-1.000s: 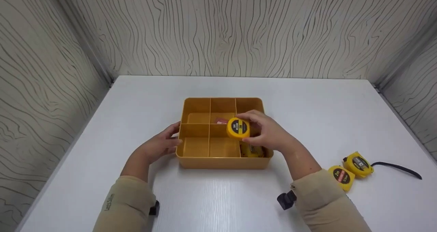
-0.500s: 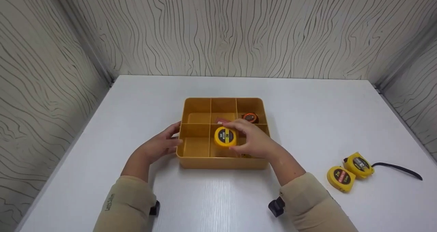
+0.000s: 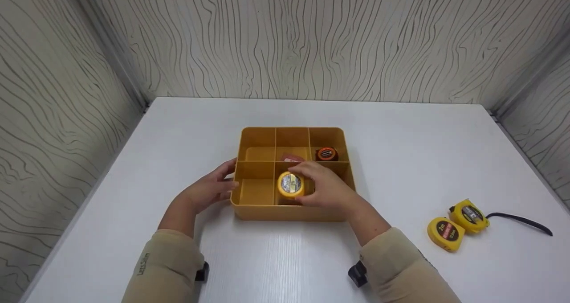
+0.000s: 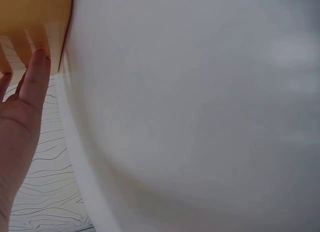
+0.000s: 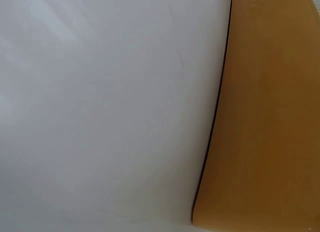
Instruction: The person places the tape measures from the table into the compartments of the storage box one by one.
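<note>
By the right hand, a yellow tape measure is grasped between thumb and fingers, labelled face up, at the divided box's front middle compartment. Contact with the compartment floor cannot be told. The grip is taken at the case's edge, presumably so that the label is left uncovered and the fingers are kept clear of the dividers.

The box's left wall is touched by the left hand, fingers extended rather than clenched; a steadying role is inferred.

In the box's rear right compartment a dark, orange-faced tape measure is seated; in the rear middle, a red piece, partly hidden. Right of the box, on the bench, a red-labelled tape measure and a strapped tape measure are laid together.
</note>
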A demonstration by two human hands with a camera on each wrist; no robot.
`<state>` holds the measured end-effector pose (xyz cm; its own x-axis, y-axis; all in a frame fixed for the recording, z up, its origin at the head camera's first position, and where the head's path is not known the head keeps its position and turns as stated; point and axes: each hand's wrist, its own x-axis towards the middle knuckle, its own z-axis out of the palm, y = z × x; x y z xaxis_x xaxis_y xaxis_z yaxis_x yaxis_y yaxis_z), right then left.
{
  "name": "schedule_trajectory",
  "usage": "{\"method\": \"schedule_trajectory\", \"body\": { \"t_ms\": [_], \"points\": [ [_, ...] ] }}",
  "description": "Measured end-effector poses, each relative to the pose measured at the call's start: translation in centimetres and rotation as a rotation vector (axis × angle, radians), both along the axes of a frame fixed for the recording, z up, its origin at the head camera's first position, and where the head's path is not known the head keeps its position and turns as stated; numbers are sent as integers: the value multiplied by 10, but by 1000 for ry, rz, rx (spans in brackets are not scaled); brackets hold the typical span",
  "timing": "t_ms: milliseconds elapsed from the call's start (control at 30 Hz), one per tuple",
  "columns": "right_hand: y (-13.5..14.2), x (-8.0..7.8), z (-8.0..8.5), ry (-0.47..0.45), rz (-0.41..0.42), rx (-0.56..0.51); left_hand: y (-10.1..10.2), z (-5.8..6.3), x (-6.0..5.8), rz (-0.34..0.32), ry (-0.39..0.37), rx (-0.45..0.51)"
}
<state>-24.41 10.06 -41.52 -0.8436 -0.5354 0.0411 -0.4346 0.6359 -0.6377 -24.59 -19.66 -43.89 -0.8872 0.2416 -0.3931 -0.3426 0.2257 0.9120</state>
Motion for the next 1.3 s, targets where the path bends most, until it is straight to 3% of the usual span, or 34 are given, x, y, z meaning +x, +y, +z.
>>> {"method": "schedule_trajectory", "body": {
  "t_ms": [400, 667, 1067, 1300],
  "points": [
    [-3, 2, 2, -76, -38, 77, 0, 1, 1, 4, -1, -5],
    [-1, 1, 0, -63, -22, 86, -2, -1, 0, -24, 14, 44],
    [6, 1, 6, -189, -48, -81, -1, -2, -1, -3, -4, 10],
    [16, 0, 15, -136, -2, -184, -2, -3, -1, -13, 4, 17]
  ]
}}
